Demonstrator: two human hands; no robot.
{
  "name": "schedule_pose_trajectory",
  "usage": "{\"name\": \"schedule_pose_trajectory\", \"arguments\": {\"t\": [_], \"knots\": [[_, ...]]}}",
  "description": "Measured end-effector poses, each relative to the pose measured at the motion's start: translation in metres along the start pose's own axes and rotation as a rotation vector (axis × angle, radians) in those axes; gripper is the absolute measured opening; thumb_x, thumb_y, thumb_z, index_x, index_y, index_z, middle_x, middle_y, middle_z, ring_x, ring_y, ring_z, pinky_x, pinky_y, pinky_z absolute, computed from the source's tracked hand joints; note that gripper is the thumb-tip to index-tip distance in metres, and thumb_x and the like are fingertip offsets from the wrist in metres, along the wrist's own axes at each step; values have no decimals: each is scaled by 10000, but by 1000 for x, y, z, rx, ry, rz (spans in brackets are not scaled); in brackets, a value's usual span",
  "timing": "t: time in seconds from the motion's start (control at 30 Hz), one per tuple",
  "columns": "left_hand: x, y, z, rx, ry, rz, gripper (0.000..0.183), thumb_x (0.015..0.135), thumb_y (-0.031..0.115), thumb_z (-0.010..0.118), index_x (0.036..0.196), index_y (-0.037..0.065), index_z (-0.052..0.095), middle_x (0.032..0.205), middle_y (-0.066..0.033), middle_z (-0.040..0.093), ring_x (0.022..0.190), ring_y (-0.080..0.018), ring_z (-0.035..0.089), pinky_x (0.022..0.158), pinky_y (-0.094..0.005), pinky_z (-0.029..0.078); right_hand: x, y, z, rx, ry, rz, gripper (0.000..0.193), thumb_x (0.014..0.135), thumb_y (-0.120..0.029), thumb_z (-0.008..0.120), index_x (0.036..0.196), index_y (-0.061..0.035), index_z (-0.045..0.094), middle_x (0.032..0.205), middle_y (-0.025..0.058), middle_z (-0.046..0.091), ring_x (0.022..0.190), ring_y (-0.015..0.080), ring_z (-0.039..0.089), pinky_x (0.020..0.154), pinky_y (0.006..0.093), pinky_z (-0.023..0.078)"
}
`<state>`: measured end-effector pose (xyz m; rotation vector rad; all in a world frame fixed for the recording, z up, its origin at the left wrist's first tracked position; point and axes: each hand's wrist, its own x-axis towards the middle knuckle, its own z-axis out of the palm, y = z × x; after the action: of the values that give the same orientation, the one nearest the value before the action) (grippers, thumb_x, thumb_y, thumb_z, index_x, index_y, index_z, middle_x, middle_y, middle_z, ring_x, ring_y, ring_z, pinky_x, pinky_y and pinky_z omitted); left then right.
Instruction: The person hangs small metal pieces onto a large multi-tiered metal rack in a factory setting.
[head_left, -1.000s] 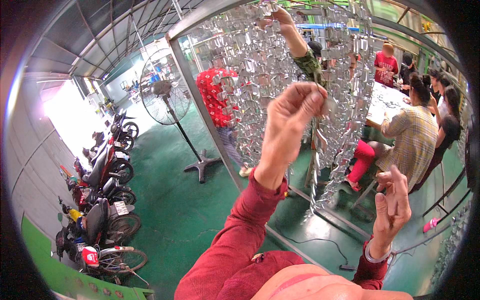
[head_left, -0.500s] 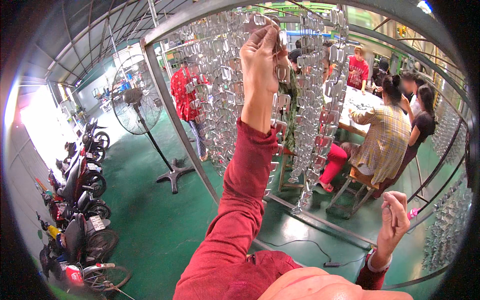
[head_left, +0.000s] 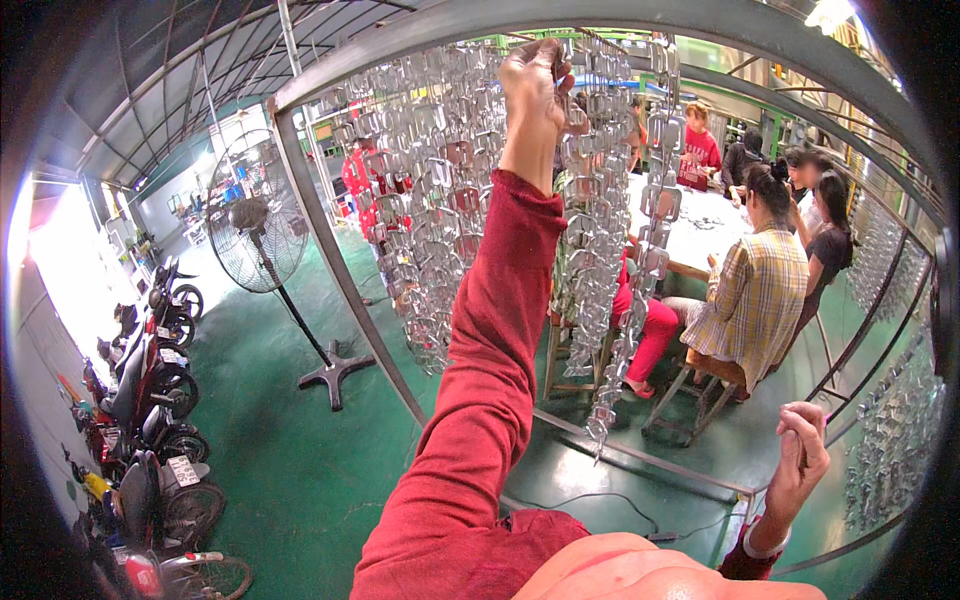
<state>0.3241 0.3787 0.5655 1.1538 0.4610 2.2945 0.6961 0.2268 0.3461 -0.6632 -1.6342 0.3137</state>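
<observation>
Progress: strands of flat metal pieces (head_left: 440, 200) are hanging in a dense bank from the rack, filling the stretch to the right of the left corner of its upper bar (head_left: 400, 45). To the right of the left hand (head_left: 535, 85), a narrower group (head_left: 598, 200) and one separate strand (head_left: 660, 190) are hanging. By this layout, the handling of the rack is appearing well advanced on the left side and sparser toward the right. Whether pieces are being added or removed, and how many are remaining, is not showing.

Orientation: each strand is running lengthwise from top to bottom, its long axis near vertical and its free end pointing at the floor. The separate strand is appearing slanted, its lower end lying to the left of its top; the lens may be causing part of this. Single pieces are facing various ways. In the view, the tip of this strand is overlapping the rack's lower rail (head_left: 640, 455).

Hands: the left hand is reaching among the strands just below the upper bar, fingers curling inward; whether it is gripping a piece cannot be told. The right hand (head_left: 800, 455) is hovering well apart from the strands, fingers loosely bending, with nothing showing in it.
</observation>
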Motion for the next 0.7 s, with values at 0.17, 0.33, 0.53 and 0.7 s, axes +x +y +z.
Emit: {"name": "schedule_pose_trajectory", "arguments": {"t": [0.17,0.33,0.53,0.7], "knots": [[28,-17,0,70,-91,-2,106,825,126,596,901,58,565,745,-41,591,608,-164,554,555,-346,469,-1,-2,-2,10,11,27,96,803,-29,532,849,23,598,904,115,534,802,168,494,707,249,384],[37,-21,6,209,-118,1,119,821,148,606,910,81,567,747,-32,601,609,-155,565,501,-345,431,-2,1,-4,-19,26,42,94,806,-28,531,845,26,597,904,112,535,806,169,493,710,249,384],[32,-21,14,293,-108,-45,143,830,170,595,939,86,560,763,-19,593,614,-139,558,471,-343,420,0,4,-4,-51,39,65,90,808,-20,527,847,25,594,904,110,535,810,166,491,714,251,385],[45,-38,-10,425,-117,99,136,831,144,576,911,35,568,724,-40,600,600,-132,552,448,-311,443,-1,7,-2,-59,22,17,114,828,-18,493,871,34,585,937,124,539,811,169,486,714,259,391]]}}
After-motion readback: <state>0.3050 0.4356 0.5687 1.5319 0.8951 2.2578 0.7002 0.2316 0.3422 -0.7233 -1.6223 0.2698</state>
